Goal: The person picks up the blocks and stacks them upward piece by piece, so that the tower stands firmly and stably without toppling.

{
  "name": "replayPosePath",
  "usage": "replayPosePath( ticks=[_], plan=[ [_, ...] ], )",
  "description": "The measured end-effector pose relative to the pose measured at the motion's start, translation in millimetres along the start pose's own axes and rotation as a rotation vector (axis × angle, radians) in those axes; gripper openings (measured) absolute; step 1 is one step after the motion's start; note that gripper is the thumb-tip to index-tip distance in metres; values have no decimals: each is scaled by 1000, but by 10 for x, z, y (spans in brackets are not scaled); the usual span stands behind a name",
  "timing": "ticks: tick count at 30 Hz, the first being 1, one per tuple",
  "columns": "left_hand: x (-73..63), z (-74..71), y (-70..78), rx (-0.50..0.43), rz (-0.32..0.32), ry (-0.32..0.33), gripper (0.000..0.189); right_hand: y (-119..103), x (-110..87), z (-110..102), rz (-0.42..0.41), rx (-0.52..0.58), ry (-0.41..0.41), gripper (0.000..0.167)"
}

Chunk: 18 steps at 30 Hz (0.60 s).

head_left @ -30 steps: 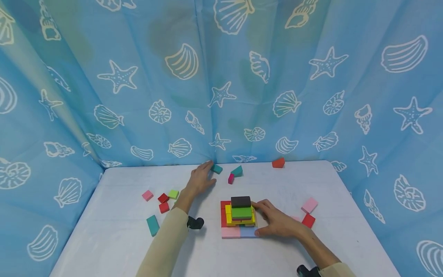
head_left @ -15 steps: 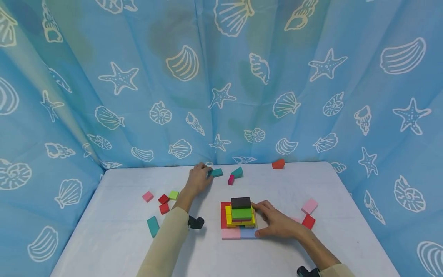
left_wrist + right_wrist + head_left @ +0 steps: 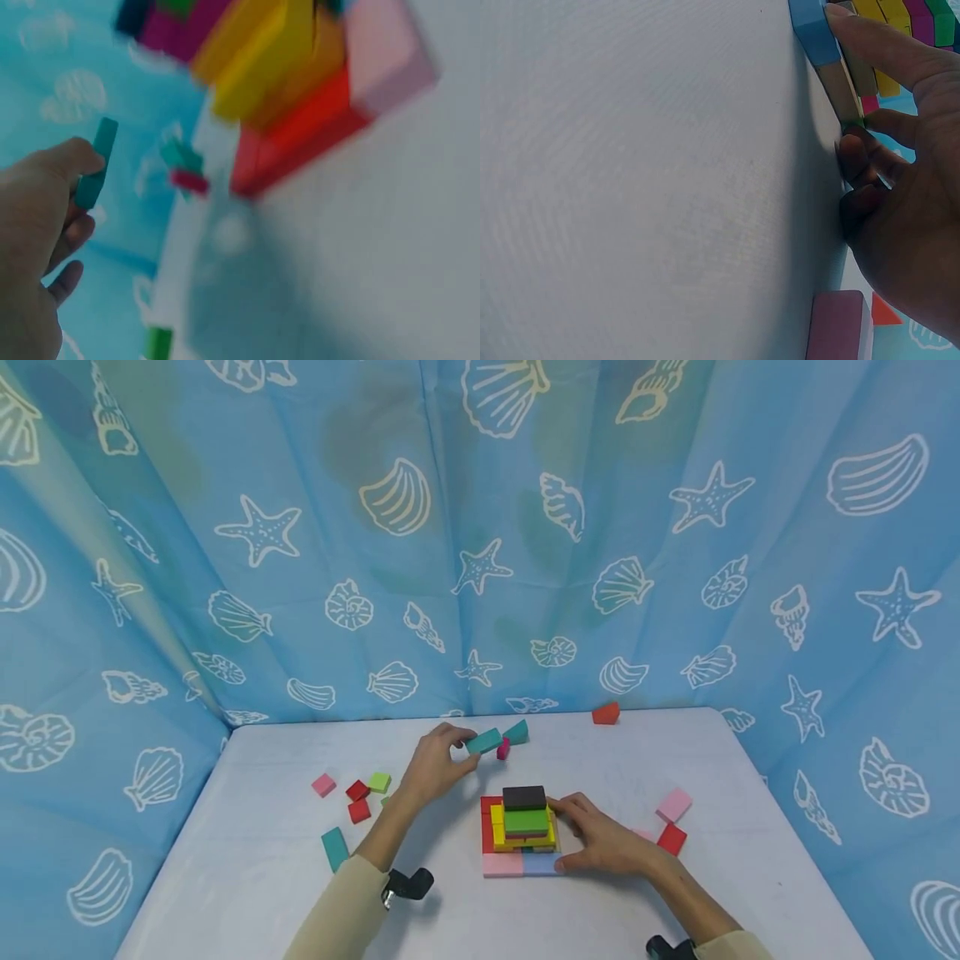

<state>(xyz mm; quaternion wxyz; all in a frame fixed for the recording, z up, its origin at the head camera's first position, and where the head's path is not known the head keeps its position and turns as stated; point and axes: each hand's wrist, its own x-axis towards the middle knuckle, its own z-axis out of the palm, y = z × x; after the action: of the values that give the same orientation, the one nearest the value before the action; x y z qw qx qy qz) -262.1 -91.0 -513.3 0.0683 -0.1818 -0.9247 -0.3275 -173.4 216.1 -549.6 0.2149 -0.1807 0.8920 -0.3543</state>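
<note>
Between the thumb and fingers of my left hand [image 3: 433,768] is a rectangular teal block [image 3: 484,742], pinched at its left end. In the left wrist view this teal block [image 3: 97,165] is tilted and off the table. A layered stack of blocks [image 3: 525,823] stands at mid-table: red, pink and blue at the base, yellow above, then green, with a dark block [image 3: 523,797] on top. My right hand [image 3: 603,843] rests against the stack's right side. Its thumb touches the blue base block [image 3: 815,34], while the other fingers lie loosely bent by the far corner.
Behind the stack lie a teal wedge [image 3: 517,732] and a small magenta block [image 3: 503,748]. An orange-red block [image 3: 606,714] is near the back edge. Several loose blocks, including a teal one [image 3: 335,848], lie left; pink [image 3: 674,804] and red [image 3: 672,839] ones lie right. A blue curtain [image 3: 480,610] hangs behind.
My left hand has taken hold of the teal block near the back edge, lifted it and brought it slightly right and toward me. My right hand stays at the stack.
</note>
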Motion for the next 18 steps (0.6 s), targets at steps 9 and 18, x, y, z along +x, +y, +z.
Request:
replayPosePath(
  ticks=[9, 18],
  plan=[
    [-564, -161, 556, -35, 362, 59, 36, 39, -11, 6, -26, -13, 6, 95],
    [-839, -35, 623, 150, 442, -8, 41, 27, -10, 19, -19, -11, 5, 95]
  ],
)
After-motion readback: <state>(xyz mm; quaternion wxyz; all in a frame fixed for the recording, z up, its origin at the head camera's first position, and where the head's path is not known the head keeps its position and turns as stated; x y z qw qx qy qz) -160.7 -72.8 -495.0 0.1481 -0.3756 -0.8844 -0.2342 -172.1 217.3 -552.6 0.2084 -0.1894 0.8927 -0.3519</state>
